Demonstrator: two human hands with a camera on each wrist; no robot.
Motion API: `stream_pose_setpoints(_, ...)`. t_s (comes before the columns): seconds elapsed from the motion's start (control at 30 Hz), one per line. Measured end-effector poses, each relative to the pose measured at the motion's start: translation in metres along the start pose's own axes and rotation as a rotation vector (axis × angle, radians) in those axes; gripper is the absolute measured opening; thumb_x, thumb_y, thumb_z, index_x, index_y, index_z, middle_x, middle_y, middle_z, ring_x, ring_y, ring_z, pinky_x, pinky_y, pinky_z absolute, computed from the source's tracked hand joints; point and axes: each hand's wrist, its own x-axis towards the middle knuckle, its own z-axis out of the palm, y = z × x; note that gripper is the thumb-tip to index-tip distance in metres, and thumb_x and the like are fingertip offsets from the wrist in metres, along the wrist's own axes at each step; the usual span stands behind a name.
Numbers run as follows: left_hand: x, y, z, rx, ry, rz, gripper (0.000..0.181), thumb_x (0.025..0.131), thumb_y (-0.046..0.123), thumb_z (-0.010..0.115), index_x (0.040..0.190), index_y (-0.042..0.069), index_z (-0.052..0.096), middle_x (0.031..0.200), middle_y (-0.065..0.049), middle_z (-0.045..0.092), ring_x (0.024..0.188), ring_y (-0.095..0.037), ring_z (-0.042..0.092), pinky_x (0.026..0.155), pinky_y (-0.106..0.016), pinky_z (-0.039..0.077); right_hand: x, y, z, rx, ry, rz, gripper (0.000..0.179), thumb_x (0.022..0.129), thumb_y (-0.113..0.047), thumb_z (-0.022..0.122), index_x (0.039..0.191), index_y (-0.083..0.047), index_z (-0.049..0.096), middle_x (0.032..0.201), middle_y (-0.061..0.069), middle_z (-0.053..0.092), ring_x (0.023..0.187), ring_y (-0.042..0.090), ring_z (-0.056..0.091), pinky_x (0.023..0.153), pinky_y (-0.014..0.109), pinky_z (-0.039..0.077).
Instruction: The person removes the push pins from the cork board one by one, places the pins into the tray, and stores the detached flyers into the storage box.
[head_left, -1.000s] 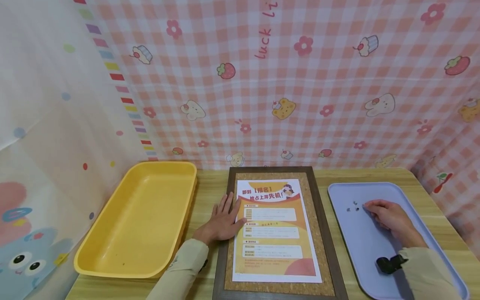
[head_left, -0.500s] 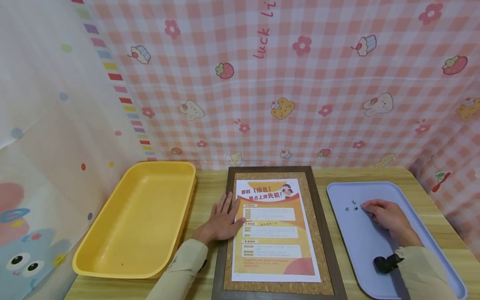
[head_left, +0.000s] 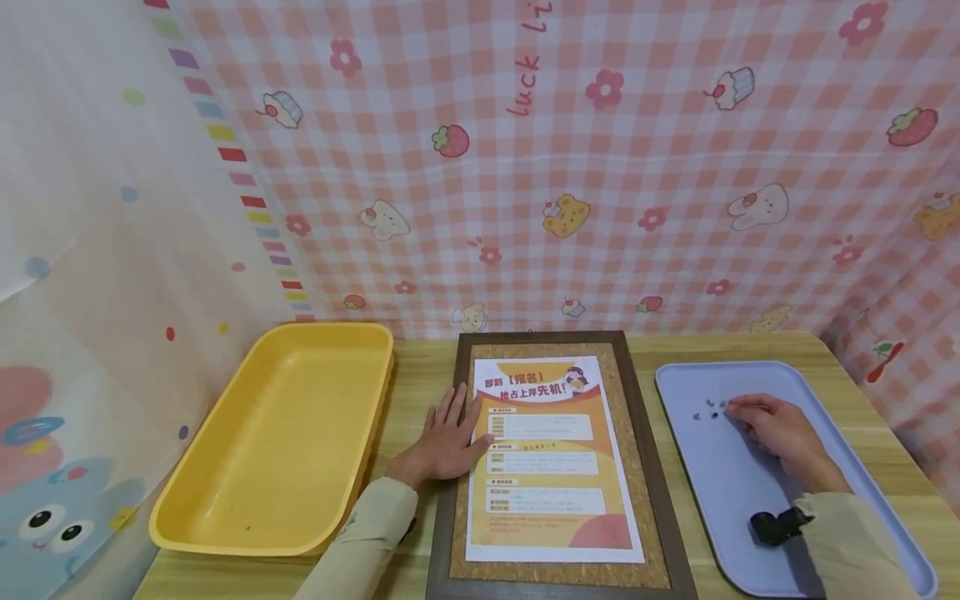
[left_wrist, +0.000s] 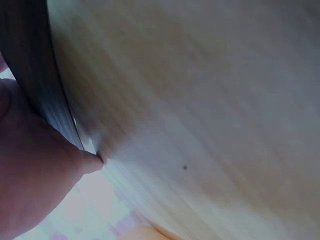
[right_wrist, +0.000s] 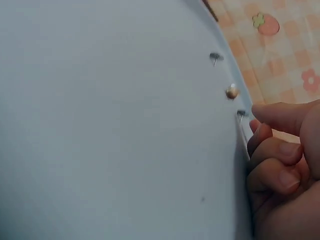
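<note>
My right hand [head_left: 776, 433] is over the lilac tray [head_left: 720, 500], its fingers curled and thumb and forefinger together at a small thumbtack [head_left: 723, 404], which they appear to pinch. In the right wrist view the fingertips hide that tack. Beside it lie a gold-headed thumbtack [right_wrist: 231, 92] and two with points up, one nearer thumbtack [right_wrist: 242, 114] and one farther thumbtack [right_wrist: 216, 57]. My left hand [head_left: 442, 446] rests with spread fingers on the left side of a framed cork board [head_left: 652, 500] and on the printed poster [head_left: 540, 517] lying on it.
Left of the board stands a yellow plastic tub [head_left: 277, 442]. Everything sits on a wood-grain table [head_left: 408, 367]. A pink checked curtain [head_left: 480, 183] hangs close behind the table, and a pale patterned curtain [head_left: 97, 250] is at the left.
One thumbtack shows more clearly beside the right fingertips than before. The right hand stays over the same spot, and the left hand and poster have not moved.
</note>
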Motion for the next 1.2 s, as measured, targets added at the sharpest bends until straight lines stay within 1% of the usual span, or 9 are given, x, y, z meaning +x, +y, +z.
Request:
stream_pose_setpoints(0.1, 0.001, -0.002, 0.002, -0.003, 0.005, -0.008, 0.075, 0.104, 0.053, 0.032, 0.161, 0.017, -0.001, 0.164, -0.01, -0.02, 0.15, -0.028, -0.021, 0.118, -0.059, -0.006, -0.001, -0.005, 0.003, -0.023, 0.008, -0.039, 0.05, 0.099, -0.038, 0.059, 0.128, 0.002, 0.057, 0.074, -0.008, 0.054, 0.063, 0.009, 0.049, 0.055, 0.028, 0.044)
stream_pose_setpoints(0.27, -0.002, 0.003, -0.003, -0.011, 0.0, -0.009, 0.073, 0.105, 0.049, 0.033, 0.161, 0.014, 0.001, 0.164, -0.013, -0.018, 0.151, -0.031, -0.02, 0.118, -0.06, -0.006, -0.003, -0.034, 0.015, -0.059, 0.021, -0.163, 0.047, 0.099, -0.036, 0.06, 0.127, 0.002, 0.058, 0.072, -0.003, 0.056, 0.06, 0.009, 0.05, 0.053, 0.028, 0.043)
stream_pose_setpoints(0.33, -0.001, 0.004, -0.005, -0.007, -0.009, -0.012, 0.073, 0.105, 0.049, 0.033, 0.161, 0.014, -0.001, 0.164, -0.013, -0.019, 0.15, -0.031, -0.02, 0.118, -0.06, -0.006, -0.004, -0.047, 0.021, -0.029, -0.01, -0.19, 0.044, 0.099, -0.033, 0.061, 0.125, 0.002, 0.058, 0.071, -0.003, 0.056, 0.058, 0.009, 0.049, 0.052, 0.028, 0.042)
stream_pose_setpoints(0.47, 0.004, -0.002, 0.002, -0.001, -0.004, -0.016, 0.075, 0.104, 0.052, 0.032, 0.16, 0.017, -0.002, 0.164, -0.01, -0.021, 0.15, -0.028, -0.022, 0.118, -0.058, -0.007, -0.003, -0.067, 0.037, 0.04, -0.098, -0.201, 0.043, 0.1, -0.029, 0.061, 0.126, 0.004, 0.056, 0.072, -0.002, 0.053, 0.055, 0.009, 0.047, 0.05, 0.028, 0.04)
stream_pose_setpoints(0.73, 0.002, 0.0, -0.001, -0.004, -0.012, -0.012, 0.075, 0.104, 0.052, 0.032, 0.16, 0.016, -0.002, 0.164, -0.011, -0.021, 0.15, -0.029, -0.022, 0.118, -0.059, -0.007, 0.007, -0.094, 0.072, 0.091, -0.219, -0.306, 0.036, 0.101, -0.018, 0.057, 0.126, 0.008, 0.055, 0.064, 0.001, 0.048, 0.048, 0.01, 0.039, 0.047, 0.031, 0.037)
stream_pose_setpoints(0.83, 0.0, 0.001, -0.002, -0.012, -0.016, -0.014, 0.074, 0.105, 0.05, 0.033, 0.161, 0.015, -0.001, 0.164, -0.011, -0.02, 0.15, -0.029, -0.022, 0.118, -0.059, -0.008, 0.012, -0.102, 0.084, 0.099, -0.243, -0.302, 0.036, 0.101, -0.018, 0.058, 0.127, 0.007, 0.055, 0.068, 0.002, 0.051, 0.049, 0.01, 0.039, 0.047, 0.03, 0.037)
stream_pose_setpoints(0.93, -0.001, 0.002, -0.002, -0.018, -0.03, -0.023, 0.073, 0.105, 0.049, 0.032, 0.16, 0.017, -0.004, 0.164, -0.01, -0.022, 0.149, -0.028, -0.024, 0.118, -0.058, -0.01, 0.018, -0.107, 0.093, 0.09, -0.241, -0.292, 0.035, 0.101, -0.016, 0.058, 0.127, 0.007, 0.055, 0.076, 0.005, 0.058, 0.052, 0.009, 0.043, 0.047, 0.028, 0.039)
stream_pose_setpoints(1.0, -0.002, 0.002, -0.003, -0.028, -0.031, -0.023, 0.072, 0.106, 0.048, 0.032, 0.16, 0.017, -0.004, 0.164, -0.009, -0.022, 0.149, -0.027, -0.024, 0.118, -0.058, -0.01, 0.022, -0.109, 0.099, 0.09, -0.236, -0.288, 0.034, 0.1, -0.015, 0.057, 0.126, 0.007, 0.056, 0.077, 0.005, 0.06, 0.052, 0.01, 0.044, 0.047, 0.027, 0.039)
stream_pose_setpoints(1.2, -0.003, 0.004, -0.005, -0.029, -0.031, -0.017, 0.072, 0.106, 0.047, 0.033, 0.16, 0.015, -0.003, 0.164, -0.011, -0.021, 0.15, -0.029, -0.023, 0.118, -0.058, -0.009, 0.033, -0.115, 0.113, 0.088, -0.233, -0.282, 0.033, 0.098, -0.009, 0.056, 0.126, 0.008, 0.056, 0.06, 0.002, 0.05, 0.048, 0.012, 0.044, 0.047, 0.027, 0.04)
